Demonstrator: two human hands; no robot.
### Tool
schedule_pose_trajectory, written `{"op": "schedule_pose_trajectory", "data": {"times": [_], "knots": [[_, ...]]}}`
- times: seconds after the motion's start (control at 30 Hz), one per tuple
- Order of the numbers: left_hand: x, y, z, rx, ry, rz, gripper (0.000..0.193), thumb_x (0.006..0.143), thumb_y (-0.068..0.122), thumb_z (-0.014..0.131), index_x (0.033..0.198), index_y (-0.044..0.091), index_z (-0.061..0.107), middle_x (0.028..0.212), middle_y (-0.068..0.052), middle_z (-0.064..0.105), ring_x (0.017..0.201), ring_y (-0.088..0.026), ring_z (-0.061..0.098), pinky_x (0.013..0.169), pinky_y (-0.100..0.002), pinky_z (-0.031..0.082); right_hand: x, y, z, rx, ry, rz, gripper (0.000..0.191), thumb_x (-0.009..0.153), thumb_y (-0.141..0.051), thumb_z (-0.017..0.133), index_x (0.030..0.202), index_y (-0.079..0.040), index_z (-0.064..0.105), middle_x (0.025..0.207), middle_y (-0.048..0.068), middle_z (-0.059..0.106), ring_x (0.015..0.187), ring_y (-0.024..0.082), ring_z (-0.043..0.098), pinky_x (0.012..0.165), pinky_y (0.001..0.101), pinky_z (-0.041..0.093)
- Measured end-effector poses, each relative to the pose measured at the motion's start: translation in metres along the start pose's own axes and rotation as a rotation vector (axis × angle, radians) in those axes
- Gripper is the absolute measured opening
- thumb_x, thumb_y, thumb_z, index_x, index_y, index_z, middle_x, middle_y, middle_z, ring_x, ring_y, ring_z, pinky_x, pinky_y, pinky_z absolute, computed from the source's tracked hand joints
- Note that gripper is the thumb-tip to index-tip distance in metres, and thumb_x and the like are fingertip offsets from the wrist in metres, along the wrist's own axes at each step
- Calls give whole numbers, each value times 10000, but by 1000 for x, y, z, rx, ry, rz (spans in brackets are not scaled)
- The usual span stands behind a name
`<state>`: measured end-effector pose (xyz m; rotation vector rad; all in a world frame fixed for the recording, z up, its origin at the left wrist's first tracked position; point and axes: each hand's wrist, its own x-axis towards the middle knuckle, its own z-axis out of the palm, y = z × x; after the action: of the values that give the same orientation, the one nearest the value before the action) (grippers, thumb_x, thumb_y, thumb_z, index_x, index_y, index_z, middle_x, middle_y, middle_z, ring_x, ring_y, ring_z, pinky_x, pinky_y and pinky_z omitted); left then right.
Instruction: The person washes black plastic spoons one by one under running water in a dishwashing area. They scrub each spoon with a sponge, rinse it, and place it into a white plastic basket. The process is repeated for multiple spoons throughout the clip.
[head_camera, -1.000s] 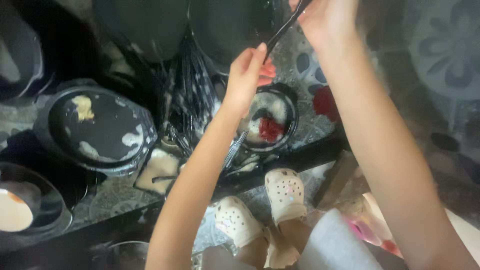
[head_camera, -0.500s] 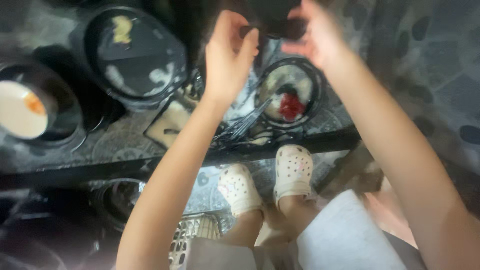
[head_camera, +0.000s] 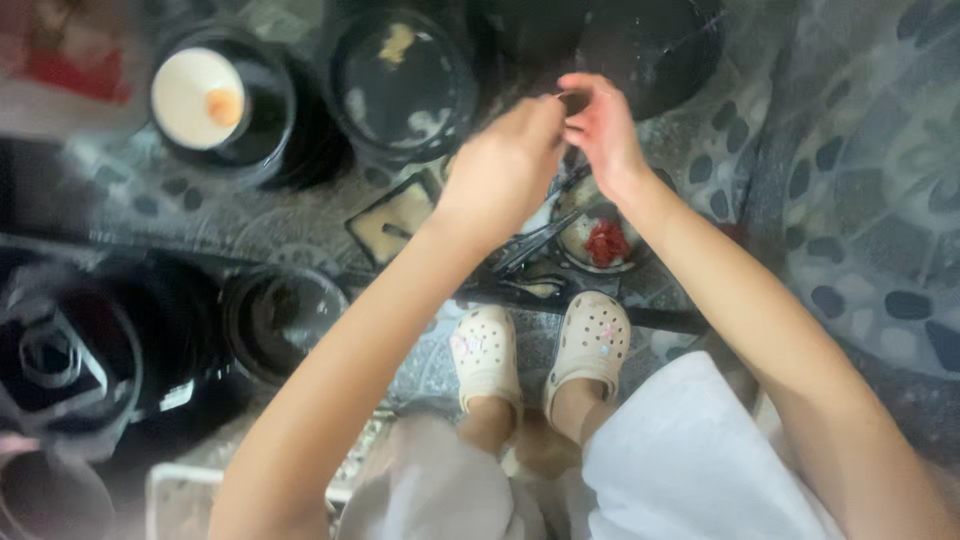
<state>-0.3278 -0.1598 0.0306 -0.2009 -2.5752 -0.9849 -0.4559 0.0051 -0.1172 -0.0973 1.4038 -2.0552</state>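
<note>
My left hand (head_camera: 505, 165) and my right hand (head_camera: 600, 125) meet above a pile of dirty black dishes on the patterned stone ground. The fingertips of both pinch a small dark object (head_camera: 574, 102) between them; what it is I cannot tell. Right below the hands sits a small bowl with red sauce (head_camera: 600, 240), with dark utensils (head_camera: 530, 245) lying beside it. A black plate with food scraps (head_camera: 400, 85) lies left of the hands, and a large dark pan (head_camera: 650, 40) lies behind them.
A black bowl holding a white dish (head_camera: 205, 100) stands at far left. A square dish (head_camera: 395, 220) lies near the step edge. A dark round pot (head_camera: 280, 320) and black containers (head_camera: 70, 350) sit lower left. My feet in pale clogs (head_camera: 540, 350) stand below the dishes.
The view has shifted, so the dishes now sit further right and lower. My hands came down from the large dark pan and drew together, fingertips closing on a small dark object.
</note>
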Motion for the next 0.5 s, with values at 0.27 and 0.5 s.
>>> {"op": "schedule_pose_trajectory", "data": {"times": [0.27,0.5], "knots": [[-110,-6,-75,-452,191,-646,253,949,195,729,889,27,549,645,-82,664,566,-184,688,527,-344,525,-29,-50,108,-665,-80,-221,409,923,58,511,1279,-87,652,1089,30,562,877,76,569,790,286,622],[-271,5,-148,-695,153,-924,215,966,226,690,977,17,639,650,-34,682,574,-111,657,536,-272,527,-117,-69,276,-1321,-770,-336,375,888,7,680,1255,-70,691,1126,99,654,833,142,657,740,320,555]]}}
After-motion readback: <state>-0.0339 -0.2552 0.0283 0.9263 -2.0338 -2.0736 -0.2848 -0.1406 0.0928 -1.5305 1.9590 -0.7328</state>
